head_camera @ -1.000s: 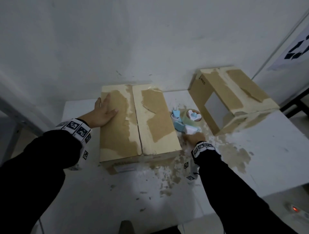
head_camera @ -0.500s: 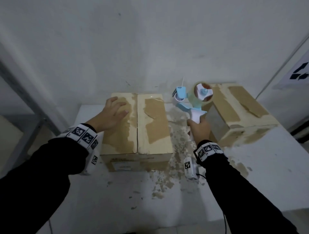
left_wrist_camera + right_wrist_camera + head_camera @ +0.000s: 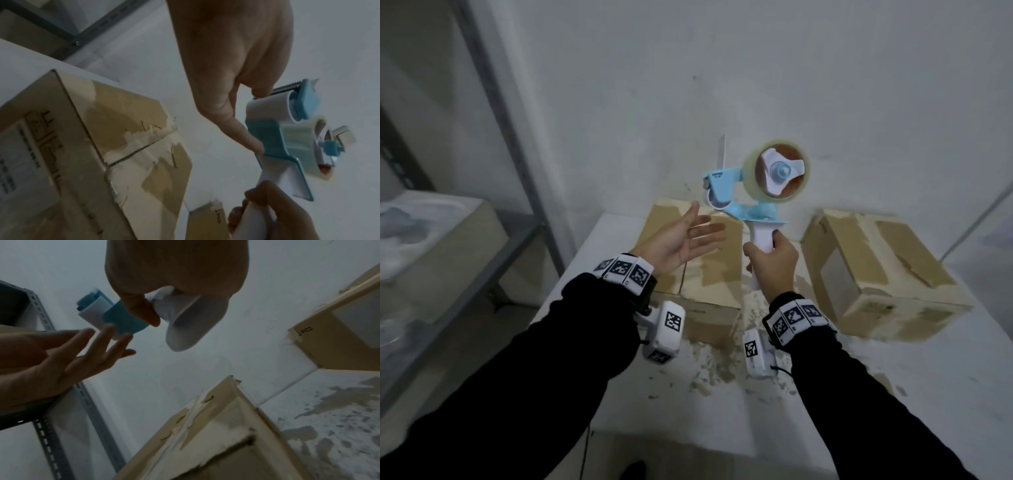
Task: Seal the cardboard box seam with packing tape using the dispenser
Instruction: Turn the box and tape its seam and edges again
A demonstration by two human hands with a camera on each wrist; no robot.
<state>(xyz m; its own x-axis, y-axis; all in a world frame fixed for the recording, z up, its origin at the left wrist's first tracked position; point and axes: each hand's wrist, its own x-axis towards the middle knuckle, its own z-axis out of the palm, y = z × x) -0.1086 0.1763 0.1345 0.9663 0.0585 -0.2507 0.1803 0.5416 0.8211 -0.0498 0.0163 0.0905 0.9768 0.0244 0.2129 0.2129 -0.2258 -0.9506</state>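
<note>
Head view, from the left: a grey metal shelving rack (image 3: 510, 113) stands against the pale wall, with a white bench (image 3: 893, 394) beside it. On the bench sits a tan cardboard box with torn, peeling patches (image 3: 709, 274), its centre seam running away from the person and bare of fresh tape. The left hand (image 3: 674, 241) hovers above this box, palm up, fingers straight and spread, released and holding nothing; its fingertips are just beside the front end of the light-blue and white plastic tape dispenser (image 3: 753, 185). In the left wrist view the serrated blade of the dispenser shows next to a fingertip, though contact cannot be told. The right hand (image 3: 774, 263) is clenched round the dispenser's white handle and holds the tool upright in the air, above the gap between the two boxes, with its clear packing tape roll (image 3: 777, 173) turned to the right. Farther right, a second worn tan cardboard box (image 3: 887, 270) rests on the bench, well apart from the first. Flecks of torn paper (image 3: 726, 363) litter the bench between them.
</note>
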